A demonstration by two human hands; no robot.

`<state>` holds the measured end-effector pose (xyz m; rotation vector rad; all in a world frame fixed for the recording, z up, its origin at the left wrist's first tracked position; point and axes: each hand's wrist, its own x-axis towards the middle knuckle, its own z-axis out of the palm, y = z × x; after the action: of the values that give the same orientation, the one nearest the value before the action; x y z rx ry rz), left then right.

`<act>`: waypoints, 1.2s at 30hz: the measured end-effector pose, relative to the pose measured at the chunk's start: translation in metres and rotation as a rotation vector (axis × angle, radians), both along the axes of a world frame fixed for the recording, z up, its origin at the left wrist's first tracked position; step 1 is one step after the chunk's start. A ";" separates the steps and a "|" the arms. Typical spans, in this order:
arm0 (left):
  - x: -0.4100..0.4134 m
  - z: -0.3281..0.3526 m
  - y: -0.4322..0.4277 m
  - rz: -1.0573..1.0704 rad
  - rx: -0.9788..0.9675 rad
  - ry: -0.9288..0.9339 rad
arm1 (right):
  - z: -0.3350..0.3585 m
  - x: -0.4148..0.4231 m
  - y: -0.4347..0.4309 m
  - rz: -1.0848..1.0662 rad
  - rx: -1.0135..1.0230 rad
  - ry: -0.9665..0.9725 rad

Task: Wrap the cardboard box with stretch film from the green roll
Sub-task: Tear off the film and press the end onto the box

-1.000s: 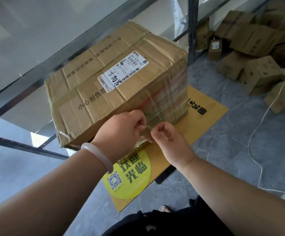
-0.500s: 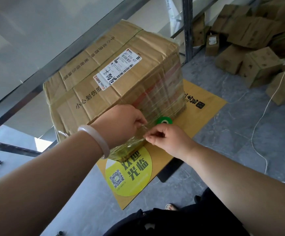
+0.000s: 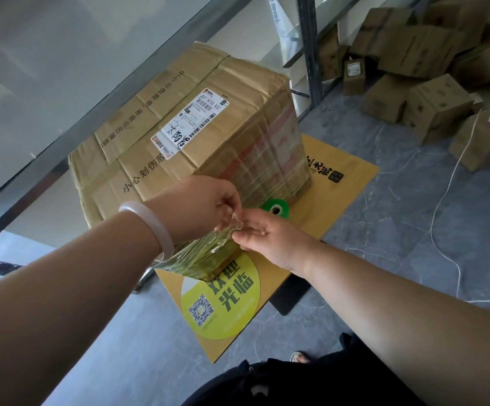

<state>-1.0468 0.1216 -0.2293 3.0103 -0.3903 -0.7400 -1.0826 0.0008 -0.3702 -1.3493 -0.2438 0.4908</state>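
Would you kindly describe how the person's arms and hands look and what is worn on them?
The left forearm and right forearm are bare, no sleeves in view. Neither the left hand nor the right hand wears a glove. A smooth, pale whitish bangle circles the left wrist; the right wrist carries nothing, and no rings show.

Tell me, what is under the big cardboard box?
The cardboard box stands on a yellow-brown mat with a yellow round sticker. The mat's middle is hidden by the box.
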 end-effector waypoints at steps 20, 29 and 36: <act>-0.009 -0.008 0.004 0.016 -0.027 -0.168 | -0.022 -0.012 -0.022 -0.210 -0.195 -0.038; -0.006 -0.007 0.004 -0.179 0.076 -0.218 | -0.026 -0.008 -0.012 -0.287 -0.166 0.074; 0.015 -0.005 0.007 -0.875 0.407 -0.557 | -0.015 0.000 0.011 -0.371 -0.094 0.254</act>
<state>-1.0318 0.1285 -0.2345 3.2946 -1.8350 0.1035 -1.0824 0.0121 -0.3854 -1.3696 0.2383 0.3580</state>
